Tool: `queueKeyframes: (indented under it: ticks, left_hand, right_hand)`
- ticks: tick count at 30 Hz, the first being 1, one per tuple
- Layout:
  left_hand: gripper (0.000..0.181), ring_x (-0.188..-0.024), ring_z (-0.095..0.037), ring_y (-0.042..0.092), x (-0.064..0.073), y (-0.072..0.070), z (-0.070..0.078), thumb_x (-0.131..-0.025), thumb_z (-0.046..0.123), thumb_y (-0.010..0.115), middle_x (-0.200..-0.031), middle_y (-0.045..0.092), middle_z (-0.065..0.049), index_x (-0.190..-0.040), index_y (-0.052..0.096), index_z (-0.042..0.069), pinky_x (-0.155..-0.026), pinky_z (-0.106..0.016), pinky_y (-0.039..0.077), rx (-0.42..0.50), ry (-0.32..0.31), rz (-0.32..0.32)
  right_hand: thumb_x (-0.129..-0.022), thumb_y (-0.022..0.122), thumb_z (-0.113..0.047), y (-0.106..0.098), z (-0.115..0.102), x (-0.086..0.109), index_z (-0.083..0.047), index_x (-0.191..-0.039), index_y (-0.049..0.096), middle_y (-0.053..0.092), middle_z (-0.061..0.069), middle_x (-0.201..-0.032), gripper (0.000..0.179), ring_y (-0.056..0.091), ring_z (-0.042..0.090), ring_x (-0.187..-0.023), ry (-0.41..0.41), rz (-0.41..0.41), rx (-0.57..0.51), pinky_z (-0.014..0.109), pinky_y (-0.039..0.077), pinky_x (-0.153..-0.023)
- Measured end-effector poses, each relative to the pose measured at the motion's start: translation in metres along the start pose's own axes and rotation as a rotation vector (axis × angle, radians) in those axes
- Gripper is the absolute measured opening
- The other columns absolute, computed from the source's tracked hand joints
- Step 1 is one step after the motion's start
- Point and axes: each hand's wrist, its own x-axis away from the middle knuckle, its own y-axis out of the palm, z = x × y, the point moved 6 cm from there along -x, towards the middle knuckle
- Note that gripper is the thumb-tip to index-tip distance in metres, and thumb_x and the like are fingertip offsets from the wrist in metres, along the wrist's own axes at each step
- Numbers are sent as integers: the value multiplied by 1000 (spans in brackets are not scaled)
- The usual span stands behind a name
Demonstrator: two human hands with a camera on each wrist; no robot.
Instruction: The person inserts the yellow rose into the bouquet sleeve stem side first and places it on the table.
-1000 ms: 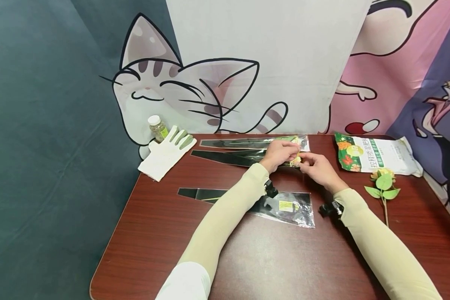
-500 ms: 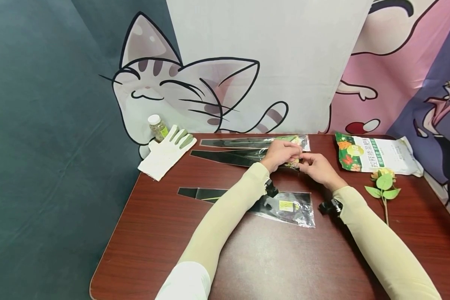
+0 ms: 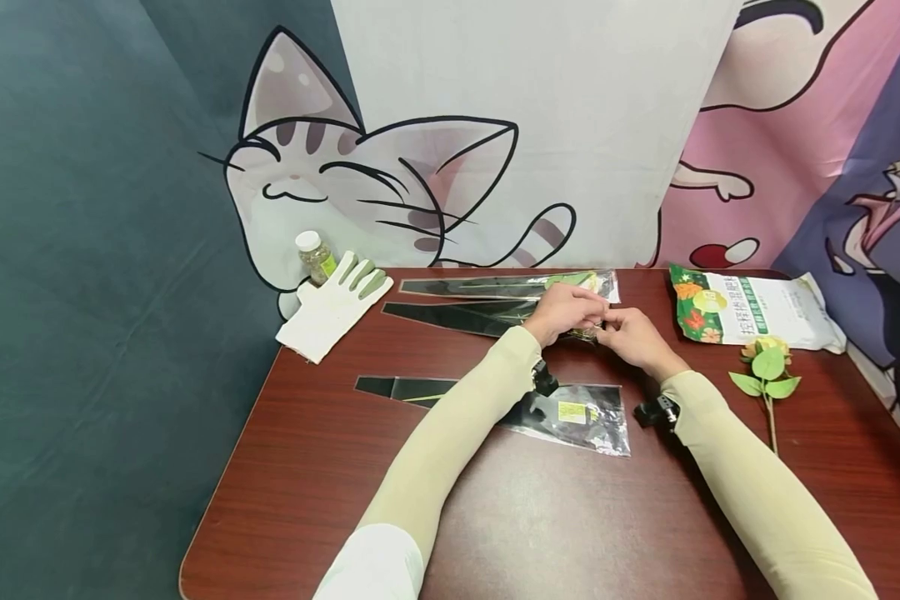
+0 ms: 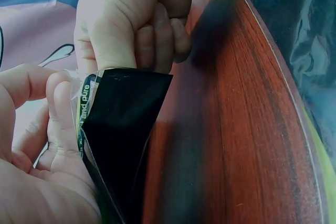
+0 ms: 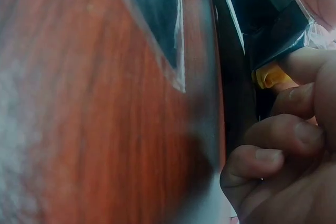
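In the head view, my left hand (image 3: 566,313) and right hand (image 3: 636,340) meet at the wide end of the middle plastic flower sleeve (image 3: 446,317), both pinching its edge. The left wrist view shows the black panel (image 4: 126,114) of this sleeve folded at the top, with printed lettering along its clear edge. A yellow flower (image 5: 270,76) peeks out beneath the sleeve's edge beside my right fingers (image 5: 281,135) in the right wrist view. Behind lies another sleeve (image 3: 461,287), its flower end partly covered by my left hand.
Nearer me lies a third sleeve (image 3: 600,429) with a yellow label, partly under my left arm. A loose yellow flower (image 3: 769,367) with green leaves and a fertilizer bag (image 3: 757,310) are at right. A white glove (image 3: 333,310) and a capped jar (image 3: 317,257) are at back left.
The hands have stayed at the sleeve's end, the right one shifting slightly left. The yellow flower seen between them earlier is now mostly hidden in the head view.
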Motion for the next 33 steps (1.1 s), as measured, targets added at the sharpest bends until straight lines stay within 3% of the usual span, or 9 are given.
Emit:
queueKeyframes:
  ticks: [3,6,14,17,25,29,33]
  left_hand:
    - [11,-65,-5,69,0,-1,0,-96,7,76,-77,77,-1,-102,84,2,-64,-17,62,-3,1,-28]
    - [11,-67,-5,69,0,-3,1,-96,8,75,-79,76,0,-101,84,3,-65,-18,63,-10,9,-44]
    - [10,-57,-5,58,3,-13,2,-96,7,74,-67,68,-1,-96,84,10,-55,-16,55,-77,40,-8]
    - [9,-56,-4,60,2,-14,1,-96,7,76,-68,71,1,-96,84,9,-54,-15,56,-87,46,4]
    - [4,-52,-4,62,0,-7,-6,-94,10,80,-66,72,-2,-93,84,9,-52,-15,56,-137,56,33]
    - [5,-52,-4,63,0,-5,-10,-94,11,81,-74,78,-9,-90,84,12,-52,-16,57,-180,52,35]
    - [5,-55,-4,65,0,-6,-12,-95,10,80,-82,80,-14,-93,84,11,-55,-18,59,-157,54,14]
  right_hand:
    - [-93,72,-6,0,0,0,-5,-94,75,44,-7,-58,3,42,9,-52,-4,-5,11,24,34,-51]
    - [-95,72,-8,-1,-2,1,-6,-104,77,45,-6,-58,10,42,8,-51,-8,-25,11,24,33,-49]
    - [-101,74,-33,-7,-1,7,-7,-131,73,66,9,-73,40,57,10,-61,49,-26,-28,25,46,-54]
    - [-104,70,-38,-11,5,10,-5,-129,73,68,8,-79,41,59,10,-65,84,-17,-73,26,50,-55]
    - [-107,63,-42,-15,11,21,-2,-127,71,67,0,-80,46,54,11,-57,156,-21,-242,32,50,-51]
    - [-107,64,-41,-14,13,24,0,-125,71,70,-2,-82,46,55,10,-58,166,-8,-262,31,52,-54]
    - [-107,64,-39,-15,14,25,3,-122,70,70,-5,-81,45,56,9,-59,164,1,-258,30,54,-55]
